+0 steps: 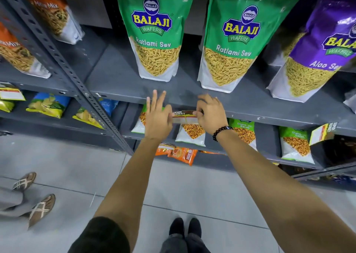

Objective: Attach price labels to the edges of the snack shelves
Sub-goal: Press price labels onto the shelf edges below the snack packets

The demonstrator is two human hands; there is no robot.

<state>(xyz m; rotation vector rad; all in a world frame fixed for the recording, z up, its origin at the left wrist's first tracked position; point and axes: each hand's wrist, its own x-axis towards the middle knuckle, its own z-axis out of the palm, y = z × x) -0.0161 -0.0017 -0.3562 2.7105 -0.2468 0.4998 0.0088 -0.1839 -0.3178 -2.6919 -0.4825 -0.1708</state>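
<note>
A price label (pixel 185 117) with red, yellow and white print lies along the front edge of the grey snack shelf (pixel 250 110), below two green Ratlami Sev bags (pixel 156 40). My left hand (pixel 158 116) presses its left end, fingers spread and pointing up over the shelf edge. My right hand (pixel 211 112), a black bead bracelet on the wrist, pinches the label's right end with curled fingers. Part of the label is hidden behind both hands.
Another price label (pixel 322 133) hangs on the shelf edge at the right, one more label (pixel 11 93) at the far left. A perforated upright post (pixel 77 83) divides the racks. Smaller snack packets fill lower shelves. A second person's sandalled feet (pixel 34 197) stand at left.
</note>
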